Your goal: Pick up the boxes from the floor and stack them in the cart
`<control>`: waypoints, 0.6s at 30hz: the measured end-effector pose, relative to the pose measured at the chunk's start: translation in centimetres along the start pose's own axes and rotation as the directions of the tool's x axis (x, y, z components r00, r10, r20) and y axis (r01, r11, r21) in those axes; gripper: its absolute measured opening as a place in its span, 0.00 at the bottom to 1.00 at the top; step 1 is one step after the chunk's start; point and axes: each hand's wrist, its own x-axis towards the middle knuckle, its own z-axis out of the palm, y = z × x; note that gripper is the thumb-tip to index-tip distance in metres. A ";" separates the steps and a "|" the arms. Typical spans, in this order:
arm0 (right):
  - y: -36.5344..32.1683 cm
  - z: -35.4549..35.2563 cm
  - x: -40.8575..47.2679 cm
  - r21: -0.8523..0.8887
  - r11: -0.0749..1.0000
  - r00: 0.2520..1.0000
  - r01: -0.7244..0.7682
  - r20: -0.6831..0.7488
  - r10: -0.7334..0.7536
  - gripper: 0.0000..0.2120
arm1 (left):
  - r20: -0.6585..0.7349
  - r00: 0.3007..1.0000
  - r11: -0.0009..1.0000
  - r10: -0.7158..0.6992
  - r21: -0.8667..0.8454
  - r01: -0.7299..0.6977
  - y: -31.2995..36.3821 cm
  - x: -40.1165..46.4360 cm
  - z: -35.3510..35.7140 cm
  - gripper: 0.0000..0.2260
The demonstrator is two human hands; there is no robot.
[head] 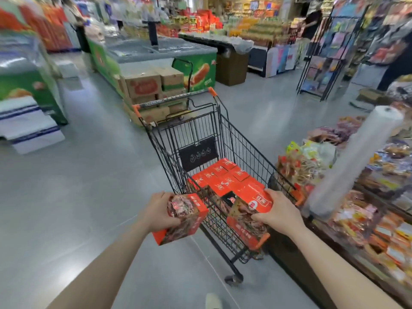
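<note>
A black wire shopping cart (225, 134) with orange corner caps stands in front of me, its basket lined with several orange-red boxes (223, 175). My left hand (156, 210) grips an orange-red box (185, 219) just outside the cart's near left edge. My right hand (278, 212) grips a second orange-red box (249, 210) over the cart's near end, above the boxes inside. Both boxes are tilted. The floor under the cart's near end is hidden.
A snack display counter (367, 208) with a roll of plastic bags (361, 157) runs along my right. A trolley of cardboard cartons (153, 90) stands beyond the cart beside a green chest freezer (156, 54). Grey floor (89, 186) lies to the left.
</note>
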 end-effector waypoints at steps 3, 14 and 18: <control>-1.3 1.8 6.2 -0.006 0.999 0.999 0.033 0.017 -0.033 0.48 | -0.012 0.996 0.996 -0.091 -0.019 0.091 -3.0 2.4 -0.3 0.44; -5.2 10.0 22.1 -0.144 0.987 0.952 0.070 0.305 -0.023 0.50 | 0.002 0.932 0.928 -0.361 -0.097 0.360 -11.5 7.2 -0.1 0.43; -6.1 13.5 24.5 -0.187 0.978 0.929 0.086 0.370 -0.011 0.47 | 0.056 0.920 0.915 -0.388 -0.094 0.392 -14.5 8.7 0.8 0.41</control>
